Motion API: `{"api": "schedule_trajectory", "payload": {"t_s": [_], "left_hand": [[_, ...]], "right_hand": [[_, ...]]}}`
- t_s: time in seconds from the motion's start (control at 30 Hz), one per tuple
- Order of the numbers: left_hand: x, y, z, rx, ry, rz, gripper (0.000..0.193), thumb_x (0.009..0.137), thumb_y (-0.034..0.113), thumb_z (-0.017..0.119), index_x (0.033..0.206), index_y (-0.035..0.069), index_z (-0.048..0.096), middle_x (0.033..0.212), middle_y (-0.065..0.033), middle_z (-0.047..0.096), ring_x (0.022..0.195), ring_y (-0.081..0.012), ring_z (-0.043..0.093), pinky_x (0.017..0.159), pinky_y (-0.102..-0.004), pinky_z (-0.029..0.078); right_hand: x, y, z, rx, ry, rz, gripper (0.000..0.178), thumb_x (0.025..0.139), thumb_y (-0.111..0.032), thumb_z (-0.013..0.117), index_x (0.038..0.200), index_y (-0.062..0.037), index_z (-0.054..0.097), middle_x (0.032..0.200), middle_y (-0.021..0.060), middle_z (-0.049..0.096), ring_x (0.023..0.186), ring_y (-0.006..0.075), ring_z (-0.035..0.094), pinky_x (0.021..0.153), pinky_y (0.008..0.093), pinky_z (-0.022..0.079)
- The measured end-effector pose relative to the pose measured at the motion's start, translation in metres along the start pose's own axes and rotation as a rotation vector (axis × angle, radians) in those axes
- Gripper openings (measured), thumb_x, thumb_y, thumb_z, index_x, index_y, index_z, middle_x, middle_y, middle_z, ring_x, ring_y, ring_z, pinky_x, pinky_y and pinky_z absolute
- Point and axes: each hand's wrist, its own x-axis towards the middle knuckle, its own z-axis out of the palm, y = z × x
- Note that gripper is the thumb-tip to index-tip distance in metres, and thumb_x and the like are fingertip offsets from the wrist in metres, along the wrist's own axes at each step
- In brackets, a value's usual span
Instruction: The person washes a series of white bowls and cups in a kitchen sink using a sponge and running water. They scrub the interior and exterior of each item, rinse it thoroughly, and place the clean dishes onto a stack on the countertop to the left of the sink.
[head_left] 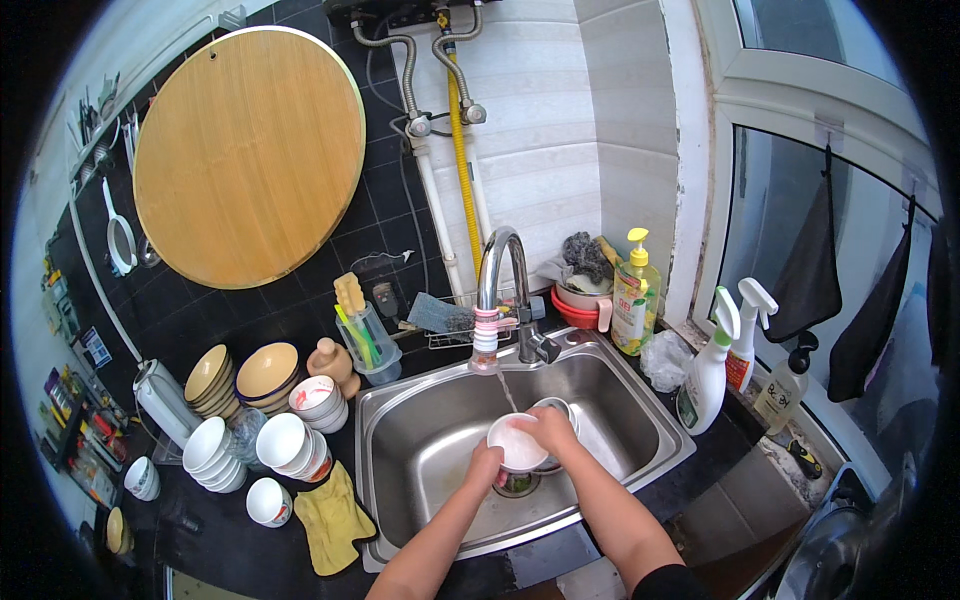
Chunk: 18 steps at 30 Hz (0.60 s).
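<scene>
Over the sink point(410, 470), a white bowl point(520, 450) is tilted toward me between my two hands. My left hand point(485, 468) grips its left side, fingers curled underneath. At the upper right of the rim, my right hand point(552, 430) is closed on the bowl, its fingertips partly hidden. A thin stream of water point(506, 390) runs down from the chrome tap point(517, 270) to the bowl's far edge. Just behind my right hand a metal bowl point(561, 405) sits in the sink, partly covered by that hand. The drain point(516, 486) shows beneath the white bowl.
Left of the sink stand stacked white bowls point(208, 445), tan bowls point(268, 372) and a yellow cloth point(337, 520). A soap pump bottle point(633, 300), spray bottles point(706, 380) and a crumpled plastic bag point(666, 360) line the right side. Behind is a utensil holder point(372, 350).
</scene>
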Motion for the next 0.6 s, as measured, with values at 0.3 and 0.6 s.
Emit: {"api": "schedule_trajectory", "payload": {"t_s": [0.3,0.6], "left_hand": [[0.006,-0.014,-0.022,-0.416,-0.111,-0.301,0.039,0.073,0.044,0.041,0.085,0.008,0.051,0.052,-0.0019,0.04,0.036,-0.0122,0.028,0.032,-0.0236,0.018],[0.007,-0.007,-0.017,-0.413,0.059,0.124,0.053,0.082,0.031,0.054,0.125,0.008,0.033,0.101,-0.0102,0.049,0.069,-0.0154,0.052,0.044,-0.0273,0.047]], "right_hand": [[-0.001,-0.014,-0.019,0.539,-0.58,0.378,0.043,0.081,-0.02,0.05,0.116,0.0042,0.043,0.09,0.0162,0.061,0.068,0.0256,0.063,0.053,0.0332,0.053],[0.01,0.013,0.005,0.374,-0.192,0.165,0.037,0.08,-0.014,0.044,0.112,0.0044,0.042,0.08,0.0155,0.06,0.053,0.0217,0.06,0.044,0.0313,0.049]]}}
